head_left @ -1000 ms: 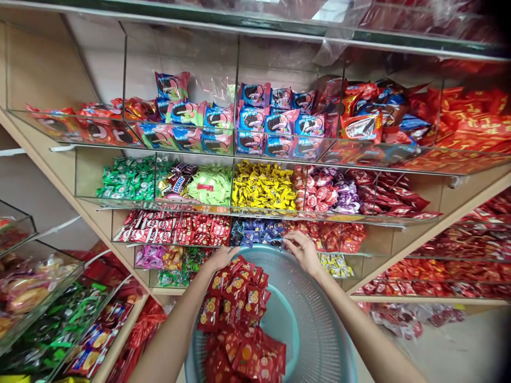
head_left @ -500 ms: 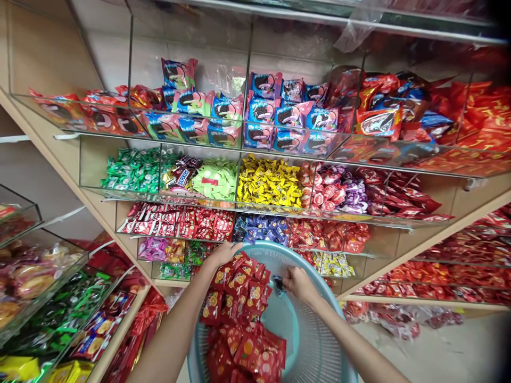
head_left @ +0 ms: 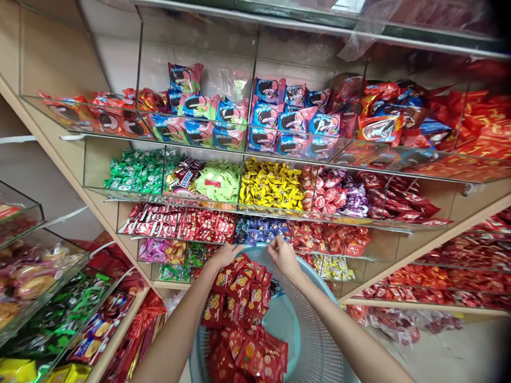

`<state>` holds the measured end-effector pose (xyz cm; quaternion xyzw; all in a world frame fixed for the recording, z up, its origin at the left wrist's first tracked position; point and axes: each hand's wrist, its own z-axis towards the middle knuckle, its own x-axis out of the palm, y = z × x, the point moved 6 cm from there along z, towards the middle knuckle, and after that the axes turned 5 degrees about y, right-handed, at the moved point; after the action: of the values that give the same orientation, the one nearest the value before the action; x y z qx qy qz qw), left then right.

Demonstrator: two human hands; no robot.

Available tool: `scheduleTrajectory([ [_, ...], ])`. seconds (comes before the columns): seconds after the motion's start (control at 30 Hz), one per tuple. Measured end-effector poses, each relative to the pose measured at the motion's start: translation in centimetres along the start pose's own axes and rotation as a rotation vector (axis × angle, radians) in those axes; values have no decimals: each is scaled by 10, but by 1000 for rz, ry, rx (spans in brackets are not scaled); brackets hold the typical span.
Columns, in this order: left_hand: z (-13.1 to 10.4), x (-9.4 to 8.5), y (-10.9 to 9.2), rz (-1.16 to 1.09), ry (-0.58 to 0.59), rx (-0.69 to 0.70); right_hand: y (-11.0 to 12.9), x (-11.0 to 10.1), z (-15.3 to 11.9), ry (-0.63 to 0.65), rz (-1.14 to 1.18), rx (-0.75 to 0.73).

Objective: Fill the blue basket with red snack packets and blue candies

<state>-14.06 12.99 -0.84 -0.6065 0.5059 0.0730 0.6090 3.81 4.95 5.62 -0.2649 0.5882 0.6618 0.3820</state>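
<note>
A teal plastic basket [head_left: 319,332] stands tilted below me, with a heap of red packets printed with orange slices [head_left: 239,298] on its left side. My left hand [head_left: 224,257] grips the far left rim, closed on it. At the far rim, my right hand [head_left: 285,259] has its fingers bent and drawn together, just in front of a bin of dark blue wrapped candies [head_left: 257,230]. What those fingers hold, if anything, is hidden. Inside the basket, beside the red heap, lies a small dark packet [head_left: 275,288].
Clear-walled shelves rise ahead, holding yellow wrapped candies [head_left: 271,186], green candies [head_left: 136,171] and blue-pink cookie packs [head_left: 265,114]. Side shelves carry green packets [head_left: 64,314] at left and red packets [head_left: 439,274] at right. Plastic bags [head_left: 399,322] lie low at right.
My right hand has moved up and left, from inside the basket to its far rim. It has let go of the dark packet, which stays in the basket. My left hand keeps its place.
</note>
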Motion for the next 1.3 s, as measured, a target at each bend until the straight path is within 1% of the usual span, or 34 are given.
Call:
scheduleTrajectory([
  [0.1,1,2,1,-26,14,14,23,10,21,-14,-55,86],
  [0.17,1,1,1,-22,6,17,30,22,31,-3,-115,149],
  [0.23,2,1,2,-12,-3,24,33,31,37,-2,-148,181],
  [0.37,2,1,1,6,-9,32,24,39,42,-18,-93,222],
  [0.53,0,-1,0,21,0,5,7,39,44,-76,9,230],
  [0.6,-1,-1,-2,19,1,6,7,39,43,-89,0,232],
  [0.77,-3,-1,-4,18,-2,13,10,42,44,-64,-27,277],
  [0.9,-2,-1,-2,24,-6,4,6,44,46,-106,72,285],
  [1.0,-1,-1,0,30,-9,-12,-4,37,44,-152,179,265],
  [1.07,-1,-1,2,26,-7,-18,-12,28,39,-126,286,238],
  [1.13,0,0,3,27,0,-25,-21,15,29,-59,401,196],
  [1.23,1,0,5,27,-9,-40,-34,-2,4,83,510,132],
  [1.3,1,0,4,19,-13,-31,-44,-6,-17,216,521,113],
])
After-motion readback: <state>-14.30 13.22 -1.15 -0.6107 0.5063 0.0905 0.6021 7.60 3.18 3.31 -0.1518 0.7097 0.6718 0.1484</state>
